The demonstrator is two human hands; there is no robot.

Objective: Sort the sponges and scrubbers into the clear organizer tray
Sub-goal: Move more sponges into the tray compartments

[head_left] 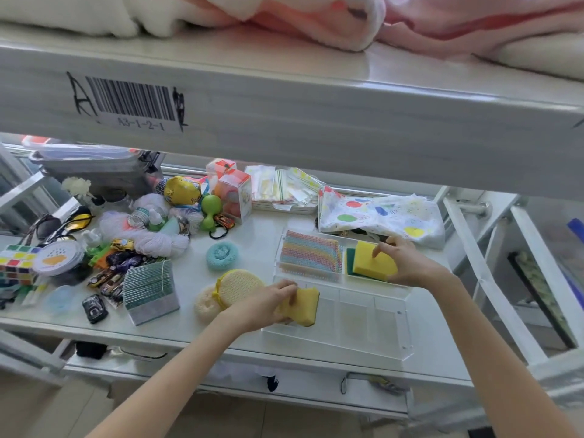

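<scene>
The clear organizer tray [392, 330] lies on the white shelf at centre right. Its far-left compartment holds a rainbow mesh scrubber [311, 252]. My right hand [407, 259] grips a yellow sponge with a green back [371, 262] in the far-right compartment. My left hand [268, 303] holds another yellow sponge [303, 306] at the tray's near-left edge. Left of the tray lie a yellow round mesh scrubber [238, 284], a cream puff scrubber [204, 306] and a teal round scrubber [221, 254].
Clutter fills the shelf's left side: toy cars [107, 279], a green-edged pad stack [150, 290], yarn [151, 235], a puzzle cube [15, 262]. A spotted cloth [385, 218] lies behind the tray. An upper shelf beam [284, 115] overhangs the area.
</scene>
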